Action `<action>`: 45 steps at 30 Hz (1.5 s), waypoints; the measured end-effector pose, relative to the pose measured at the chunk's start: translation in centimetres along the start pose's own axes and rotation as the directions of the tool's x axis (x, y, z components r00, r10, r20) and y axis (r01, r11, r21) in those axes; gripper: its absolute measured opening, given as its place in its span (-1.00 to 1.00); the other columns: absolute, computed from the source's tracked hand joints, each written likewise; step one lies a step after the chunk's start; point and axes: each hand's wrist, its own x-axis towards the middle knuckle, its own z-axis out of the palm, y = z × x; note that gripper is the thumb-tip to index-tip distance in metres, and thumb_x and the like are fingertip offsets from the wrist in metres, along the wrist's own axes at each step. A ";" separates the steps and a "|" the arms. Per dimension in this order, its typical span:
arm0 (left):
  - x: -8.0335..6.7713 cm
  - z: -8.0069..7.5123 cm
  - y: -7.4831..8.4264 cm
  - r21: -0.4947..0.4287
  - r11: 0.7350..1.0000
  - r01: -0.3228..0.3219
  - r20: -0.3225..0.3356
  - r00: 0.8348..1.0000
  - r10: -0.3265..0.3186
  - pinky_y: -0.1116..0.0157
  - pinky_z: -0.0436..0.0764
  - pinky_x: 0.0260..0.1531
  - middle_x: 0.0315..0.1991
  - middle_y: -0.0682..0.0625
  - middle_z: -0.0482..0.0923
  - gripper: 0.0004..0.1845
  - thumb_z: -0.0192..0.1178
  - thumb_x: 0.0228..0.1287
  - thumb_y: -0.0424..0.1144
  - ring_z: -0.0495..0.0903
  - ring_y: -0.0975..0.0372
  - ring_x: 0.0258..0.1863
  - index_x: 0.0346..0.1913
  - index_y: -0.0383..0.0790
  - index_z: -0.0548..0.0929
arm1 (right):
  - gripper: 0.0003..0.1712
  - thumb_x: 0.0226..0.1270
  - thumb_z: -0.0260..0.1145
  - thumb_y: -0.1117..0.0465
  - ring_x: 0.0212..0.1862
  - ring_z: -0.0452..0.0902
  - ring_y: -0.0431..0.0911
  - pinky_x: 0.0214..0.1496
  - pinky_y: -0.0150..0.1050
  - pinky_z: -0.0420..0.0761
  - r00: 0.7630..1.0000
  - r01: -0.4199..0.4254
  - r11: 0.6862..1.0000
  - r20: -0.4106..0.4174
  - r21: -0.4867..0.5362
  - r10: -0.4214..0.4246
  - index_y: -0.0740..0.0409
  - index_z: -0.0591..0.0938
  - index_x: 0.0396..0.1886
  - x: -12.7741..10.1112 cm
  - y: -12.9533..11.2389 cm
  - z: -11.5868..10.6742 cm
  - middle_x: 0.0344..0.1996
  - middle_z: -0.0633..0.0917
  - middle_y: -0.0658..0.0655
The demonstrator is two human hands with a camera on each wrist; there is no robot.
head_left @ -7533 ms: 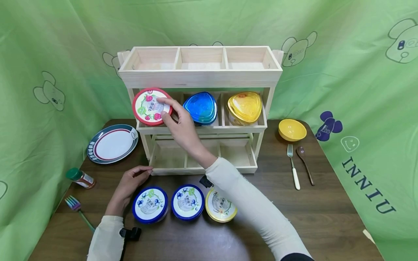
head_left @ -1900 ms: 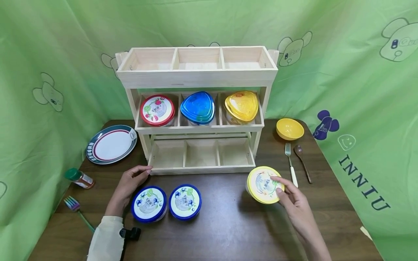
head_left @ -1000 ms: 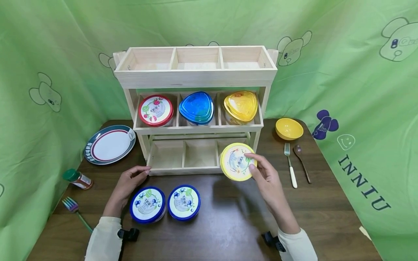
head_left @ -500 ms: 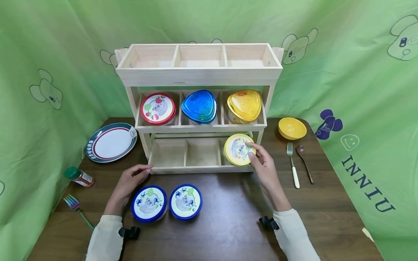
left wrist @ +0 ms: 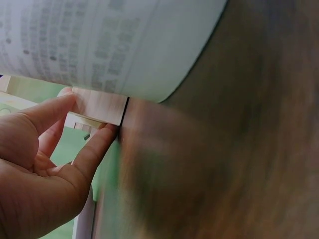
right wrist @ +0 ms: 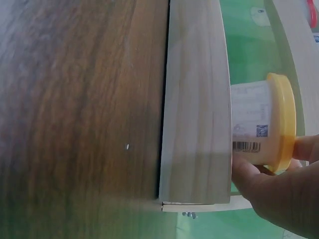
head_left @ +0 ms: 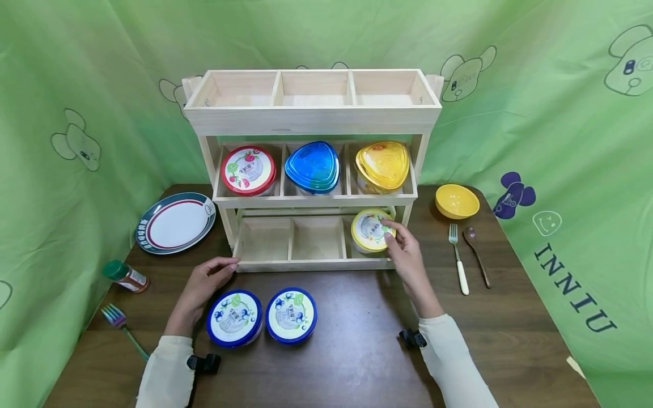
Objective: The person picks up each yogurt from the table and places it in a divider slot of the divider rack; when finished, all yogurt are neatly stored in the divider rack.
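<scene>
My right hand (head_left: 408, 255) grips a round yellow-lidded tub (head_left: 369, 229) at its right side. In the head view the tub stands in the right compartment of the bottom tier of a pale wooden rack (head_left: 311, 120). The right wrist view shows the tub's labelled side (right wrist: 251, 117) behind the tier's front board, thumb low on it and fingers at the lid. With thumb and fingers, my left hand (head_left: 204, 286) holds the bottom tier's front left corner (left wrist: 99, 107). Two blue-lidded tubs (head_left: 234, 318) stand on the table in front of the rack.
The middle tier bears a red-lidded tub (head_left: 248, 170), a blue-lidded container (head_left: 313, 167) and a yellow-lidded container (head_left: 382, 166). Left are a plate (head_left: 176, 222), a spice jar (head_left: 126, 276) and a fork (head_left: 124, 328). Right are a yellow bowl (head_left: 457, 202), another fork (head_left: 458, 260) and a spoon (head_left: 476, 256).
The red-lidded tub went into the middle tier's left compartment. My right hand then carried the yellow-lidded tub from the table into the bottom right compartment. My left hand stayed at the corner.
</scene>
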 end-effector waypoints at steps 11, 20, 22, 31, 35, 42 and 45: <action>-0.1 0.1 0.1 -0.013 1.000 -0.005 0.005 1.000 0.006 0.40 0.61 -0.10 -0.06 0.17 0.68 -0.62 0.31 0.62 -0.15 0.55 0.31 -0.11 0.34 -0.24 0.73 | -0.51 0.71 0.09 0.41 0.40 0.49 0.04 0.22 -0.37 0.61 0.997 -0.011 0.996 0.069 -0.084 0.017 0.41 0.45 0.53 -0.7 -1.1 -1.0 0.46 0.47 0.44; -0.2 0.2 0.4 -0.004 1.000 0.005 -0.001 1.000 -0.005 0.41 0.60 -0.11 -0.06 0.16 0.67 -0.65 0.31 0.63 -0.14 0.55 0.30 -0.12 0.31 -0.19 0.75 | -0.53 0.75 0.06 0.37 0.42 0.54 0.11 0.29 -0.19 0.65 0.999 -0.036 0.999 -0.024 -0.027 0.035 0.42 0.44 0.52 -2.9 -1.3 -2.3 0.48 0.48 0.41; -0.3 0.2 0.4 -0.002 1.000 0.009 0.001 1.000 -0.009 0.41 0.61 -0.10 -0.04 0.17 0.67 -0.65 0.30 0.63 -0.14 0.56 0.29 -0.11 0.31 -0.17 0.75 | -0.56 0.76 0.03 0.38 0.30 0.64 -0.01 0.21 -0.20 0.70 0.999 -0.014 1.000 -0.046 -0.004 0.013 0.42 0.45 0.49 -3.3 -1.3 -2.3 0.44 0.50 0.43; -0.4 0.2 0.5 0.003 1.000 0.003 0.003 1.000 -0.003 0.41 0.60 -0.08 -0.01 0.15 0.67 -0.63 0.31 0.63 -0.13 0.55 0.28 -0.09 0.33 -0.19 0.74 | -0.62 0.77 0.04 0.38 0.14 0.75 -0.08 0.04 -0.13 0.78 0.995 0.100 0.988 0.006 0.116 -0.102 0.50 0.48 0.40 -5.3 -1.7 0.0 0.30 0.60 0.43; -0.4 0.1 0.5 0.008 1.000 0.002 0.002 1.000 -0.002 0.42 0.61 -0.05 0.01 0.16 0.67 -0.64 0.31 0.63 -0.10 0.56 0.28 -0.06 0.31 -0.15 0.76 | -0.64 0.71 0.10 0.43 0.21 0.72 0.03 0.10 -0.09 0.77 0.990 0.105 0.993 0.091 0.060 -0.110 0.49 0.53 0.36 -6.0 -1.6 2.1 0.32 0.59 0.49; -0.6 0.0 0.5 0.024 1.000 0.003 0.007 1.000 -0.003 0.42 0.62 -0.02 0.07 0.13 0.68 -0.63 0.30 0.63 -0.09 0.56 0.26 -0.01 0.32 -0.16 0.75 | -0.64 0.61 0.24 0.41 0.38 0.54 0.37 0.36 -0.06 0.62 0.963 0.084 0.995 0.263 -0.059 -0.065 0.39 0.61 0.32 -7.8 -1.1 5.7 0.36 0.62 0.39; -0.5 0.1 0.5 0.021 1.000 0.001 0.003 1.000 -0.001 0.43 0.62 -0.01 0.08 0.12 0.68 -0.62 0.30 0.63 -0.08 0.57 0.26 0.01 0.33 -0.17 0.74 | -0.75 0.62 0.27 0.36 0.44 0.50 0.33 0.41 0.01 0.57 0.935 0.056 0.996 0.353 -0.075 -0.026 0.36 0.62 0.18 -8.5 -0.8 7.0 0.41 0.59 0.35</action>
